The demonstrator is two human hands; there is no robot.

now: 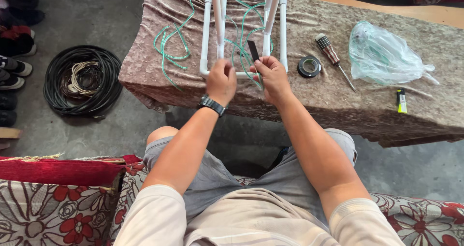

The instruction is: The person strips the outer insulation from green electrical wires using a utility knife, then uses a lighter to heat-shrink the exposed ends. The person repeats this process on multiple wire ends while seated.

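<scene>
Seated, you are gripping the white pipe frame [244,74] with your left hand [221,80] while your right hand [273,77] is pinching black tape [253,50].

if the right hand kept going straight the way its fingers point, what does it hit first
Probably the strip of black tape at the right hand fingertips, then the white pipe frame with green wire just beyond; depth is hard to judge.

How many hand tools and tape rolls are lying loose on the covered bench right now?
2: a screwdriver right of the white pipe frame, and a black tape roll between them. Others may be hidden under the plastic bag.
</scene>
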